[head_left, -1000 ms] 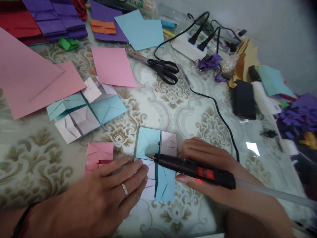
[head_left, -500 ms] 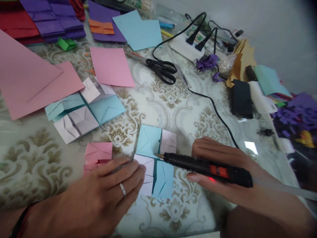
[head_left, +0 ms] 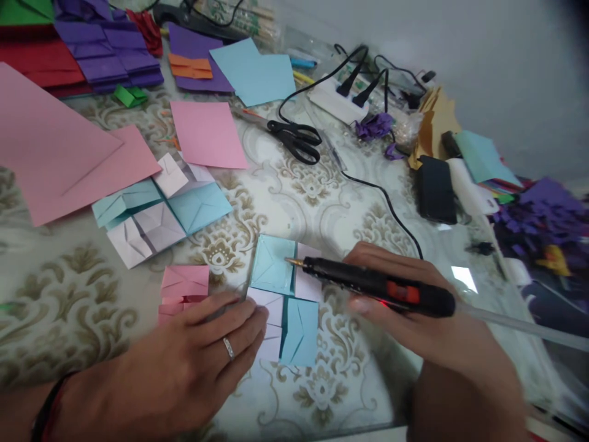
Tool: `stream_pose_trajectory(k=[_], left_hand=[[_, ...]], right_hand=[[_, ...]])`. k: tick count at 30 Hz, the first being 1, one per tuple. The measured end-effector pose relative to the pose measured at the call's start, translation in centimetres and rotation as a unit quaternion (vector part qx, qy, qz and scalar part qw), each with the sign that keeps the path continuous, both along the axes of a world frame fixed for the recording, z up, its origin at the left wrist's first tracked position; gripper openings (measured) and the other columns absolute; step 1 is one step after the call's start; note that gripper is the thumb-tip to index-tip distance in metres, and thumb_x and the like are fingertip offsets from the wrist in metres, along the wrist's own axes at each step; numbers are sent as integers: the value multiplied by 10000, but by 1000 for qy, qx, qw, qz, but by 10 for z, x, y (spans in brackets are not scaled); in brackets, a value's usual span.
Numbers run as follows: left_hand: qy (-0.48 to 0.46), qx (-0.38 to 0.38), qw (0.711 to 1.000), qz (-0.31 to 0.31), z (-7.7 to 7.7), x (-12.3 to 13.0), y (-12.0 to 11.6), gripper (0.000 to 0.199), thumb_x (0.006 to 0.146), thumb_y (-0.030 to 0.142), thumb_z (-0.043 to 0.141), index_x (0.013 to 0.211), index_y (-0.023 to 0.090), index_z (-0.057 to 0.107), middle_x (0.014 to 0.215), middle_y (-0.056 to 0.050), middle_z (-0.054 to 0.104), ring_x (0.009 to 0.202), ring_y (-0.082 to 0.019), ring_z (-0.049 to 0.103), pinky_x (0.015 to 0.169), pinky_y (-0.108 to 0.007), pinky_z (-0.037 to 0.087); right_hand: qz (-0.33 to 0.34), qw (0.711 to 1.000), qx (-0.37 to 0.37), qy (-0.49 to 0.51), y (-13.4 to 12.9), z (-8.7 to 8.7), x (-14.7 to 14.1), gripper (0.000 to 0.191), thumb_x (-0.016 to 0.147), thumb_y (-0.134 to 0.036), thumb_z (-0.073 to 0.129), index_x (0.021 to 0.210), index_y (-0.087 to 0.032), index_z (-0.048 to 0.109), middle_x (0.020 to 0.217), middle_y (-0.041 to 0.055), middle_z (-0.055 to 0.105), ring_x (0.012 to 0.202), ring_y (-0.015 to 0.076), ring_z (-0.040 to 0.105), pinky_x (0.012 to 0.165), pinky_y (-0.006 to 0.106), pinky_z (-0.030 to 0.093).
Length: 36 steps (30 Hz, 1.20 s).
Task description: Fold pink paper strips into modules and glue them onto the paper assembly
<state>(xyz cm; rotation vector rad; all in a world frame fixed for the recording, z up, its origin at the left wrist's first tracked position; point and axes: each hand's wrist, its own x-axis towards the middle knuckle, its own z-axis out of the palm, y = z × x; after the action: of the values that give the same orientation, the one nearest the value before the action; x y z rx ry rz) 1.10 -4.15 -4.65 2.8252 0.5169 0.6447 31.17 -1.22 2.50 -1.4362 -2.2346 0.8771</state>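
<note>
At the near side of the patterned table (head_left: pixel 317 212), the left hand (head_left: pixel 188 353) lies palm down, fingers stretched out close together, their tips resting on the lower left part of a blue-and-white folded paper piece (head_left: pixel 272 264). Well apart from it, the right hand (head_left: pixel 405 301) is curled around a black glue pen (head_left: pixel 377 285) with a red switch, a clear stick (head_left: pixel 515 324) running out of its back end. The pen's metal tip points over the upper left blue square of that piece; whether it touches the paper, I cannot tell. Just beyond the left fingers sits a small pink folded piece (head_left: pixel 184 282), partly covered by them. Farther off, a second blue-and-white piece (head_left: pixel 202 205) lies against large pink sheets (head_left: pixel 89 178). Past these are a pink square sheet (head_left: pixel 209 135), black-handled scissors (head_left: pixel 297 141), a dark phone (head_left: pixel 436 190) and, farther back, a white power strip (head_left: pixel 329 101) with two plugs in it.
</note>
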Motion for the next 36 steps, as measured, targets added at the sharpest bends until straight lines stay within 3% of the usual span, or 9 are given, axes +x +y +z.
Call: stream_pose_trajectory(k=[3,10,18,24,31,36], left_hand=[[-6,0,1000,1,0,1,-2,279,1011,184,615,1249,69,701,1352,-119,717,1273,-283,608,1176,-456,401],[5,8,1000,-1,1,2,0,253,1026,191,578,1200,77,722,1319,-127,720,1230,-284,619,1157,-463,398],[-1,4,1000,4,-1,3,-2,244,1004,169,613,1196,69,727,1309,-125,726,1231,-287,617,1166,-471,395],[3,1,1000,3,0,3,-1,255,1013,179,601,1209,73,725,1316,-122,724,1231,-286,615,1168,-470,395],[10,0,1000,3,-2,4,0,263,1021,187,592,1227,81,716,1347,-119,712,1253,-283,606,1167,-470,395],[11,-3,1000,3,-1,3,0,270,1008,189,617,1236,82,713,1354,-116,708,1258,-277,602,1164,-457,399]], right_hand=[[-29,999,26,-17,0,-6,-7,306,959,-364,668,720,-219,543,671,-21,501,609,152,523,570,295,404],[-25,998,31,-40,-1,-11,-19,331,956,-323,673,689,-224,503,660,-22,510,650,164,522,624,307,413],[-15,999,17,-45,-2,-13,-24,243,951,-338,695,762,-227,591,702,-2,592,678,183,569,644,324,460],[-16,999,38,-21,-7,-19,-20,292,930,-393,743,741,-239,582,743,22,649,728,214,616,694,363,514],[10,999,9,-38,-9,-10,-17,253,924,-380,746,783,-228,602,768,12,665,757,204,639,763,364,509],[9,999,13,-47,-6,-6,-9,296,929,-375,730,727,-231,567,680,-10,595,664,186,586,683,341,488]])
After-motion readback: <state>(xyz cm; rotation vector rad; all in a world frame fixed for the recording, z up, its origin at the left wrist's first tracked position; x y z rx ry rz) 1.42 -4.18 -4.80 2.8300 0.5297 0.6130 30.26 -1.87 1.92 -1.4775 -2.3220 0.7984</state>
